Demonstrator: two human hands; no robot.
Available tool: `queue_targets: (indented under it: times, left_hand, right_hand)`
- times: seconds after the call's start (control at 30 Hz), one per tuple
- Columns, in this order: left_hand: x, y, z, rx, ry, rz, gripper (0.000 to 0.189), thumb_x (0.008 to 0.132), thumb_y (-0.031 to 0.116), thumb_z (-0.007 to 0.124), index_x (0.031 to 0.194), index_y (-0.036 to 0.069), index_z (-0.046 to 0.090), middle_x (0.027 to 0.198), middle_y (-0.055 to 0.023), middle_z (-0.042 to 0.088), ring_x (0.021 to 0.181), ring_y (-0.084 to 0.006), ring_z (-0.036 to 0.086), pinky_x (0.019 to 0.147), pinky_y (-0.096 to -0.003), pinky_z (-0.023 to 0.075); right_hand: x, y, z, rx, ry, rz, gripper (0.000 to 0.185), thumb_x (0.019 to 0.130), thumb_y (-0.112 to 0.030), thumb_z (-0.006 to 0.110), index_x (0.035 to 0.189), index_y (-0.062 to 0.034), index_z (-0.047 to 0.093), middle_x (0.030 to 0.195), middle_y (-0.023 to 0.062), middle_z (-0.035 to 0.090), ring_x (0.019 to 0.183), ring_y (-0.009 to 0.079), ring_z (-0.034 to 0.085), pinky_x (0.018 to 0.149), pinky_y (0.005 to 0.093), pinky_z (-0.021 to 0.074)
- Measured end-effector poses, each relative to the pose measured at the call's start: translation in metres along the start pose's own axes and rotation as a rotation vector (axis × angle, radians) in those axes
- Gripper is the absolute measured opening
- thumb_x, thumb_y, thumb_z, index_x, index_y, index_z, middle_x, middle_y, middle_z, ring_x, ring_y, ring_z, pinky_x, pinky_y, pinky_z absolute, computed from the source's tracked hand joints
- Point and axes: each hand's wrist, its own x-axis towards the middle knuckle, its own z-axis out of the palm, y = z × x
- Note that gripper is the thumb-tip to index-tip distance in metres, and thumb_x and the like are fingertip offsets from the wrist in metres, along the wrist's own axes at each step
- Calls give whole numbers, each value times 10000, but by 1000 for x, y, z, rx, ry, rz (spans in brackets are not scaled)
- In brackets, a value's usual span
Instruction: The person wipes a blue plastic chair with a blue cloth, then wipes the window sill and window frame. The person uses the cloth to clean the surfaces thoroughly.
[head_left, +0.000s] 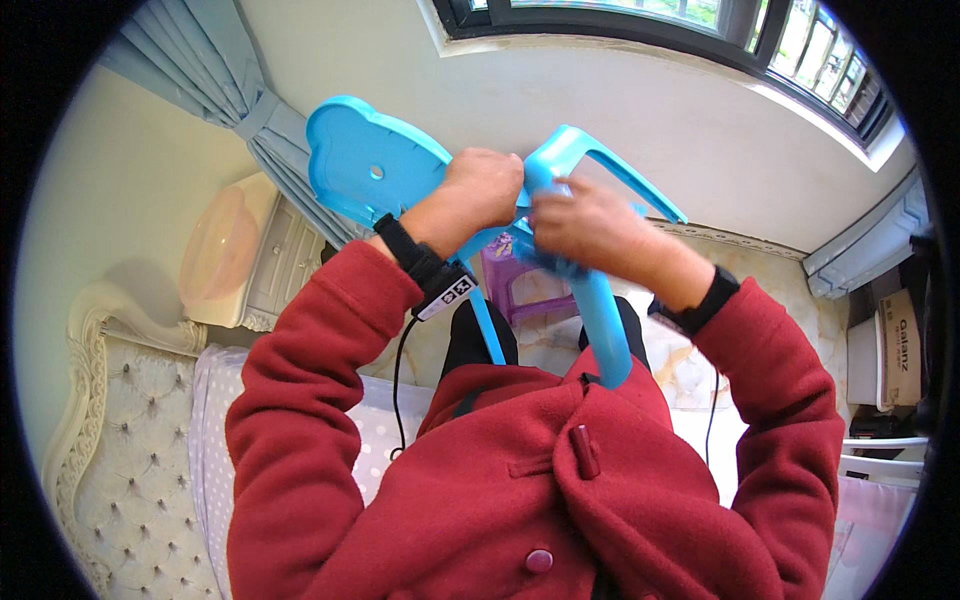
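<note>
A blue plastic frame (609, 330) with tubular legs stands in front of me, one thick leg reaching down to my coat. At its upper left is a blue scalloped plastic panel (371, 161) with a round hole. My left hand (484, 184) is closed around the part between panel and frame. Beside it, my right hand (577, 221) is blurred against the frame's middle; its fingers bend there, but whether they grip is unclear. Both wrists wear black straps with small devices and cables. The joint between the hands is largely hidden.
A purple plastic stool (525, 300) stands on the floor beyond my knees. A bed with a tufted headboard (135, 465) is behind and left, near a white cabinet (281, 240) bearing a pink basin (221, 247). A wall and window lie ahead; a cardboard box (900, 349) is at right.
</note>
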Motion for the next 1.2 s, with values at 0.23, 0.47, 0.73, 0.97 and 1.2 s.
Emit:
queue_targets:
  times: [0.23, 0.47, 0.73, 0.97, 1.2]
  left_hand:
    - [-20, -7, 1, -66, 79, 107, 282, 744, 235, 686, 942, 34, 665, 856, -151, 719, 867, -328, 706, 719, -414, 569]
    - [-35, -31, 16, -81, 218, -31, 242, 753, 203, 643, 958, 91, 579, 792, -165, 695, 745, -384, 677, 650, -493, 532]
    - [-81, -85, 45, -362, 312, -235, 477, 741, 315, 763, 1168, 149, 629, 899, -180, 700, 831, -388, 665, 703, -500, 520]
    - [-95, -41, 54, -390, 356, -155, 371, 722, 330, 792, 958, 114, 606, 774, -169, 674, 745, -391, 662, 647, -486, 524]
    - [-83, -24, 49, -383, 428, -47, 354, 719, 303, 784, 962, 115, 607, 747, -150, 666, 696, -377, 643, 631, -481, 513]
  right_hand:
    - [17, 27, -18, 365, 373, 768, 301, 715, -3, 716, 985, -132, 683, 936, 107, 646, 853, 318, 660, 731, 381, 549]
    - [-43, -78, -55, 1092, -86, 262, 289, 699, -13, 715, 978, -81, 679, 946, 112, 615, 861, 335, 623, 737, 420, 517]
    - [-74, -51, -44, 1813, 365, 1469, 231, 970, -218, 643, 1129, -53, 670, 999, 12, 691, 852, 122, 639, 780, 301, 533]
    - [6, -13, 2, 1879, 900, 1407, 284, 979, -302, 606, 1110, -57, 666, 1063, 77, 698, 943, 192, 652, 869, 382, 539]
    - [36, -35, 41, 2060, 1171, 1354, 192, 960, -249, 646, 1066, -93, 680, 1023, 70, 712, 949, 210, 661, 903, 384, 527]
